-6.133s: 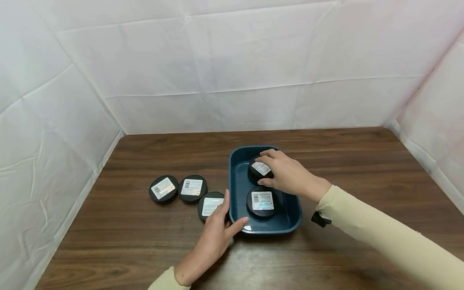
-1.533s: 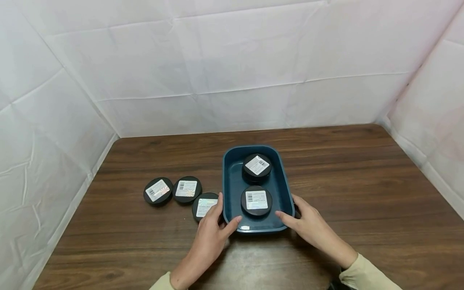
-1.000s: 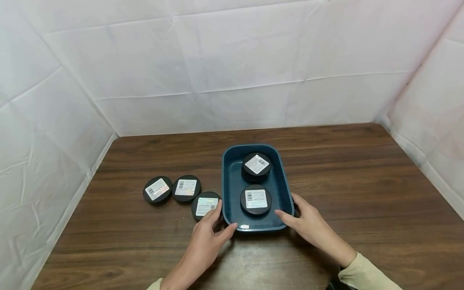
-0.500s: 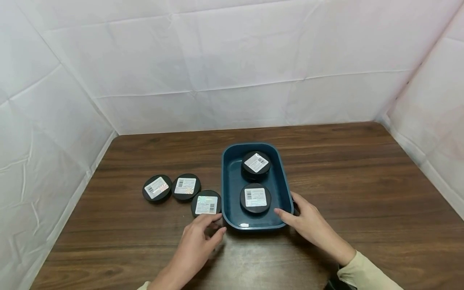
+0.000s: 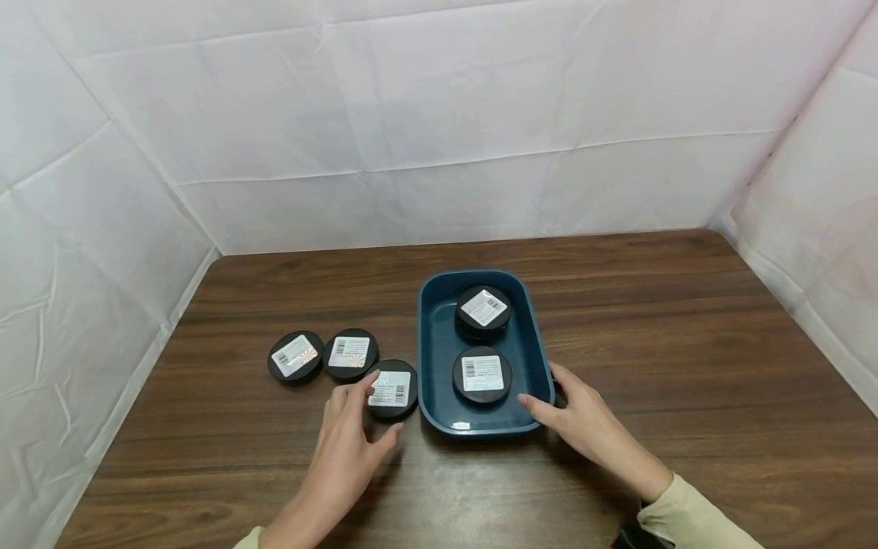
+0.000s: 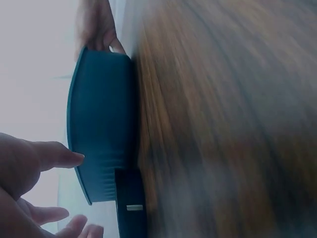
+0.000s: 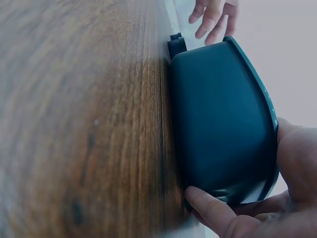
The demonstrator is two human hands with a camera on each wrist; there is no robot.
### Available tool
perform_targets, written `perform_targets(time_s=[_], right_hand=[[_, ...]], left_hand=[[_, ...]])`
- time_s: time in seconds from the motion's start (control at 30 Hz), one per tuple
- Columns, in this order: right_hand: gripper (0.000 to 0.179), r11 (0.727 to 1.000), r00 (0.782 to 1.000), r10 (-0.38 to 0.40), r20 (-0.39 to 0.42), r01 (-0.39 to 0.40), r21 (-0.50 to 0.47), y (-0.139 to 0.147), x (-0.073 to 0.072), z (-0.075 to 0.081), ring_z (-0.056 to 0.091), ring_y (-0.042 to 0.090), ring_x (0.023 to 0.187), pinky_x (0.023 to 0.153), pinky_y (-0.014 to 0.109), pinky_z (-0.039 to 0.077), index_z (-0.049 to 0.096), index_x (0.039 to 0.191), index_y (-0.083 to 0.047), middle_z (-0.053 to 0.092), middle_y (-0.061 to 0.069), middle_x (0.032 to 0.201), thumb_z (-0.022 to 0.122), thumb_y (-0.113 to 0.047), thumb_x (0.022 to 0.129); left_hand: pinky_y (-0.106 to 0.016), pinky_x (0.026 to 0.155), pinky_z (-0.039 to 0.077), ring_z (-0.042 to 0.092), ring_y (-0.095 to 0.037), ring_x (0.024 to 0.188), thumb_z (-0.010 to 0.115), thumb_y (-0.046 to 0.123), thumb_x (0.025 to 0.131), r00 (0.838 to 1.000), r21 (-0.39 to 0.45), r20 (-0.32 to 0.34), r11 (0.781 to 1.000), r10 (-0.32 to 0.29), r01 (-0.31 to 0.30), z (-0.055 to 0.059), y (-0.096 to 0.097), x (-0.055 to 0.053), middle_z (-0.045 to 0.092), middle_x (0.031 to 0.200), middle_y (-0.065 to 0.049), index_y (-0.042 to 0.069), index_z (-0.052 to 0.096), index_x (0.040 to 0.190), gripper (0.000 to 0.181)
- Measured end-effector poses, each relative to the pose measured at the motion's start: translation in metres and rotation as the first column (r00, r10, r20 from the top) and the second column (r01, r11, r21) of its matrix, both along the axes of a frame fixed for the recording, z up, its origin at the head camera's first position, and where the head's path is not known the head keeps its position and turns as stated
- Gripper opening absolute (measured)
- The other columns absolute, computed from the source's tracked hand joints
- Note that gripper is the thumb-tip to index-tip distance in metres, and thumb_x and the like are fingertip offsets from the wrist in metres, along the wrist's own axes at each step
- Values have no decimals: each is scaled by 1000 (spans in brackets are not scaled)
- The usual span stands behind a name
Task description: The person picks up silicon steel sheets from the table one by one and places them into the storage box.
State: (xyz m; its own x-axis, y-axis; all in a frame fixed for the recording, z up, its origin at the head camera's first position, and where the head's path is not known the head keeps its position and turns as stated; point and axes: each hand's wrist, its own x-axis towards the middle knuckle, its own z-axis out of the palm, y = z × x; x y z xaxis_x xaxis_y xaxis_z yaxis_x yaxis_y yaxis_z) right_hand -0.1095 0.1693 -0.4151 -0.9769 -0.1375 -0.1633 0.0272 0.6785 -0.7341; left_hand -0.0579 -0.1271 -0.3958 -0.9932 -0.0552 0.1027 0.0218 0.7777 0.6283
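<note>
A dark blue tray [image 5: 437,335] stands on the wooden table. My right hand [image 5: 595,431] grips its near right corner, thumb over the rim and fingers along the outer wall, as the right wrist view shows on the tray [image 7: 223,119]. Inside lie round black tins with white barcode labels: one front tin [image 5: 482,375] and a rear tin [image 5: 483,313], which looks stacked. Left of the tray, beside its wall, is another black tin [image 5: 394,390]. Over that tin's left edge hovers my left hand [image 5: 343,442], fingers and thumb spread; contact is hard to tell.
Two more labelled black tins, a middle one [image 5: 350,355] and a far left one [image 5: 295,357], lie side by side on the table [image 5: 652,305]. White sheeting [image 5: 466,114] encloses the back and both sides.
My left hand has let go of the tray's near left corner and moved left to the nearest loose tin. Earlier, my right hand left the rear tin and took the tray's right corner.
</note>
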Motion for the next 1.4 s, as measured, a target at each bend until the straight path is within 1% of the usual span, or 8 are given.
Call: perform_targets(time_s=[0.1,0.23,0.47,0.67,0.8,0.9,1.1,1.4], right_hand=[[73,1000,1000,-1,-3,1,-1,0,0,0,58,32,125,102,50,48,41,151,-7,58,20,141,66,-47,94],[73,1000,1000,-2,-5,2,-3,0,0,-1,58,31,125,102,50,48,42,151,-8,59,19,140,66,-48,94],[74,1000,1000,-4,5,4,-7,0,1,-2,58,32,126,103,52,49,41,151,-7,58,20,142,66,-49,94],[73,1000,1000,-6,4,6,-13,0,0,-1,59,31,123,102,50,50,41,151,-6,58,21,141,66,-47,95],[73,1000,1000,-6,-2,6,-10,0,0,0,59,31,123,102,50,50,41,150,-6,58,21,141,66,-46,95],[73,1000,1000,-3,-7,3,-3,0,-1,0,59,31,123,103,51,49,42,150,-6,58,21,141,66,-46,95],[72,1000,1000,-3,-7,3,-4,1,-1,0,58,31,124,103,51,48,42,150,-6,58,21,141,65,-46,95],[72,1000,1000,1,-2,-1,-12,1,0,0,57,33,127,105,53,48,41,151,-6,58,21,142,66,-46,95]], left_hand=[[-50,97,50,51,-32,117,83,10,81,1000,0,0,1000,5,-5,-2,-3,-1,53,128,-20,7,48,146,73],[-54,102,48,49,-36,124,82,9,81,1000,4,2,1000,-4,4,-3,-7,-3,51,135,-21,6,46,148,75],[-54,100,49,53,-38,123,85,9,77,998,-39,-21,998,-52,52,-8,-11,-10,52,142,-18,6,47,147,79],[-58,96,47,55,-40,119,87,14,75,997,-124,-25,990,-70,66,-13,-11,-14,51,146,-15,7,47,148,84],[-59,95,48,55,-41,119,88,14,75,996,-148,-27,986,-80,75,-15,-8,-16,52,146,-16,6,47,148,84],[-58,95,48,54,-41,119,88,14,74,996,-152,-26,985,-83,78,-16,-8,-18,52,146,-16,6,47,147,84],[-58,92,48,54,-41,119,89,15,74,997,-147,11,986,-72,73,-17,-7,-22,51,148,-14,7,47,148,86],[-61,95,46,54,-41,119,86,14,77,993,-111,54,987,-108,113,-16,-9,-28,50,149,-17,2,46,148,82]])
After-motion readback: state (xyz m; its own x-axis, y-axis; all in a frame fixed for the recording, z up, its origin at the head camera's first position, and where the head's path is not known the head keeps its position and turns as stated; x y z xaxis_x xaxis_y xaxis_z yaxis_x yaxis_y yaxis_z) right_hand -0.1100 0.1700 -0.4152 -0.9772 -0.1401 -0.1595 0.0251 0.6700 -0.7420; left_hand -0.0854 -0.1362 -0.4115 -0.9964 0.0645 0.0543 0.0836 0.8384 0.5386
